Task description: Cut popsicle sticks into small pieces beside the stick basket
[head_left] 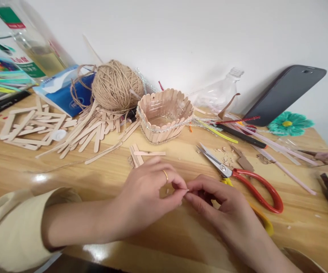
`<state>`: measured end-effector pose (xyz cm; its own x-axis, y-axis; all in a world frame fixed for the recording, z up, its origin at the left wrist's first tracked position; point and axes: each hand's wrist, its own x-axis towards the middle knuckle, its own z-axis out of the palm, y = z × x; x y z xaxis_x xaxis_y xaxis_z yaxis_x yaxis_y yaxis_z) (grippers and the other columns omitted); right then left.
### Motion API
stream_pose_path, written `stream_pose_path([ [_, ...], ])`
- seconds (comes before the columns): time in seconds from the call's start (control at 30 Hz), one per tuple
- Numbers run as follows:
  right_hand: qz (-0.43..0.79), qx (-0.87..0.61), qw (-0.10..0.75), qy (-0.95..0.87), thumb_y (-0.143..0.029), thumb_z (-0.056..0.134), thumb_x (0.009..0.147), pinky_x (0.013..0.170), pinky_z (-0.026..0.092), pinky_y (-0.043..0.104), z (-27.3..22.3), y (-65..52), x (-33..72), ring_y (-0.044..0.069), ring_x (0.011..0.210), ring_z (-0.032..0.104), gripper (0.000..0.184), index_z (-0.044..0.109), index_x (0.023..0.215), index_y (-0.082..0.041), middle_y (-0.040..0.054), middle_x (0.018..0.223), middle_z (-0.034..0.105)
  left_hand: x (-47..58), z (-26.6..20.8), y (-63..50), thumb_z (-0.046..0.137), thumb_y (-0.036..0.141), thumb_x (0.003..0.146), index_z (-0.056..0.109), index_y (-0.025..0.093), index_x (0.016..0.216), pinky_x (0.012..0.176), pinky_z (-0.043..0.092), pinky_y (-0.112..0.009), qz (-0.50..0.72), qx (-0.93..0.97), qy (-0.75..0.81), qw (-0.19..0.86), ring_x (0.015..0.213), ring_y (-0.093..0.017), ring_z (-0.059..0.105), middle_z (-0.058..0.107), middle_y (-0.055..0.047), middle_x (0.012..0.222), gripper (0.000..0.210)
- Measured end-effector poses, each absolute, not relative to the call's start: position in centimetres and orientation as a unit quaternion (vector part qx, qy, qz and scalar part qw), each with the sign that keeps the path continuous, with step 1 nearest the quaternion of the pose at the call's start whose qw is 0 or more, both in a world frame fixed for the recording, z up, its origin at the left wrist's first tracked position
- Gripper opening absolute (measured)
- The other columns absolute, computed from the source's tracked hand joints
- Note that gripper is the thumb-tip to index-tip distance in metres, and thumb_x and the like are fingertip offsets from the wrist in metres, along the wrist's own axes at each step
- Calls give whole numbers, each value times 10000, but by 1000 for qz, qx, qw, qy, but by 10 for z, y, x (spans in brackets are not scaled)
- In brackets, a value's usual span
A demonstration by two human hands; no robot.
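Note:
My left hand (152, 185) and my right hand (217, 201) meet tip to tip low over the table. Each is closed in a pinch of thumb and forefinger; whatever lies between the tips is too small to name. Just beyond my left hand lie a few short popsicle sticks (149, 153). Farther back stands a small basket (164, 134) of upright popsicle sticks, with silver tinsel wire round it and clear plastic inside. Red-handled scissors (255, 189) rest open-bladed beyond my right hand, and a yellow handle (262, 220) shows partly under them.
Loose popsicle sticks (30, 125) and a twine ball (116, 87) lie at the back left, near a blue tissue pack (78, 91) and a bottle (35, 53). At the right are a leaning phone (289, 91), a green fuzzy flower (290, 123) and pink stems (287, 174).

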<state>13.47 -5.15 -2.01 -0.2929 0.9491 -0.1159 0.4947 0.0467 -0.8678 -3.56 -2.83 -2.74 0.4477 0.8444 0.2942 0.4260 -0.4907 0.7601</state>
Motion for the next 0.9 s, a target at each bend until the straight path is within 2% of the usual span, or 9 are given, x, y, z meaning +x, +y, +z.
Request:
stream_pose_path([
  [0.2, 482, -553, 251, -632, -328, 519, 817, 560, 457, 240, -17, -49, 144, 165, 654, 606, 205, 666, 758, -198, 10, 695, 679, -29, -29, -29, 588, 115, 782, 629, 161, 710, 673, 422, -271, 357, 815, 379, 254, 671, -127, 526, 652, 18, 669, 95],
  [0.3, 472, -554, 244, -641, -311, 516, 830, 557, 458, 235, -19, -48, 150, 158, 640, 610, 202, 662, 763, -188, 13, 702, 686, -31, -29, -28, 583, 123, 791, 658, 161, 751, 691, 426, -287, 336, 829, 364, 260, 679, -135, 545, 675, 7, 696, 92],
  [0.43, 351, -518, 175, -761, -155, 465, 869, 605, 456, 271, -21, -48, 155, 168, 682, 598, 202, 659, 812, -167, 39, 755, 648, -38, -27, -20, 582, 158, 801, 685, 186, 786, 734, 435, -322, 262, 843, 383, 272, 742, -163, 578, 701, 5, 746, 108],
  [0.53, 218, -461, 66, -858, -37, 508, 825, 585, 447, 292, -21, -48, 155, 187, 685, 577, 198, 655, 790, -164, 45, 759, 608, -44, -27, -14, 581, 148, 797, 694, 185, 801, 766, 440, -350, 217, 850, 403, 262, 818, -196, 579, 702, -9, 770, 119],
  [0.6, 149, -429, 31, -890, -23, 567, 785, 561, 448, 296, -21, -47, 153, 198, 678, 567, 151, 641, 773, -154, 45, 751, 599, -46, -29, -12, 579, 134, 793, 697, 185, 807, 753, 445, -355, 198, 851, 412, 260, 811, -201, 572, 696, -13, 773, 129],
  [0.73, 69, -385, 48, -919, -43, 584, 768, 528, 452, 299, -21, -44, 150, 209, 662, 557, 102, 631, 797, -130, 53, 738, 595, -49, -31, -10, 574, 146, 804, 698, 184, 810, 737, 445, -354, 190, 858, 406, 250, 796, -202, 564, 693, -13, 777, 129],
  [0.9, 93, -420, 105, -897, -74, 468, 865, 558, 450, 286, -23, -43, 155, 190, 686, 549, 170, 618, 908, -142, 61, 795, 588, -51, -32, -9, 559, 183, 824, 696, 173, 808, 732, 439, -348, 195, 869, 399, 219, 784, -200, 564, 688, -29, 770, 138],
])
